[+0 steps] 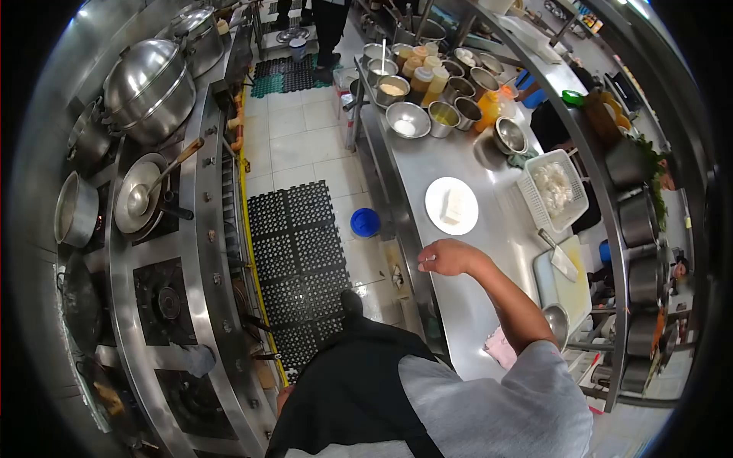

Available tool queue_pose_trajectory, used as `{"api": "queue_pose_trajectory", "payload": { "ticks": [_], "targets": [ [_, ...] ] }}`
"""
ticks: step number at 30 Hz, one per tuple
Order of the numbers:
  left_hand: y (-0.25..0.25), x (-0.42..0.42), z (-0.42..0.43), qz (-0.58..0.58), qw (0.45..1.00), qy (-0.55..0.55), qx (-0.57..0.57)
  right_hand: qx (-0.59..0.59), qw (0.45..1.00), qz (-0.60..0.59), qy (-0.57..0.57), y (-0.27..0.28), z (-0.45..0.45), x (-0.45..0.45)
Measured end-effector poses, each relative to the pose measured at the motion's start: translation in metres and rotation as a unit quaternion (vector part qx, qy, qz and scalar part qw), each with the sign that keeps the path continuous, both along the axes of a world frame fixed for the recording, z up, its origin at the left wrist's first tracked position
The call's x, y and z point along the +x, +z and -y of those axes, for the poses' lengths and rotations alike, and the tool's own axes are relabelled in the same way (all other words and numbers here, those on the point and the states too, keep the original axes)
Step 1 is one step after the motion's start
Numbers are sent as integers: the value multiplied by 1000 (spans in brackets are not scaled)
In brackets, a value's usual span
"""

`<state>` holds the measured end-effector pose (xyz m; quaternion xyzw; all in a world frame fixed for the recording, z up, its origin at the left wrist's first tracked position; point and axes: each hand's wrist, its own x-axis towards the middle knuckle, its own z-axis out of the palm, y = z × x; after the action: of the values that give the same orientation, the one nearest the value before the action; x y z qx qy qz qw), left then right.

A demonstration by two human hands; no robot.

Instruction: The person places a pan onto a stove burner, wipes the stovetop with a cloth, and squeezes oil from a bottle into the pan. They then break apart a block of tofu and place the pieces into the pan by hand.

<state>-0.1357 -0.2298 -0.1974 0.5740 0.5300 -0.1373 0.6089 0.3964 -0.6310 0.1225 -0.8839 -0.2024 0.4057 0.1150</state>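
My right hand [447, 257] is over the near edge of the steel counter [489, 278], its fingers pinched together; something small and pale shows at the fingertips, too small to name. Just beyond it, a white block [453, 207] lies on a round white plate [435, 219]. Only a sliver of my left hand [284, 398] shows beside the black apron, its fingers hidden.
A cleaver [563, 263] rests on a cutting board [545, 281], near a white basket [527, 188]. Bowls and sauce bottles [421, 80] stand farther back. Left are stoves, pots [149, 88] and a wok [130, 217]. A person [330, 34] stands up the aisle.
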Motion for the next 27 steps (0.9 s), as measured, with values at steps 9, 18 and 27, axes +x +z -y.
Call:
{"api": "queue_pose_trajectory", "payload": {
  "ticks": [9, 18, 27],
  "targets": [
    [57, 63, -32, -46, 996, -29, 64, 57, 992, 42, 101, -48, -82, 66],
    [47, 88, -45, 105, 985, 123, -54, 88, 990, -13, 105, -59, -129, 84],
    [-2, 83, -150, 144, 889, 265, -345, 204, 951, 162, -169, 11, -20, 279]
  ]
}}
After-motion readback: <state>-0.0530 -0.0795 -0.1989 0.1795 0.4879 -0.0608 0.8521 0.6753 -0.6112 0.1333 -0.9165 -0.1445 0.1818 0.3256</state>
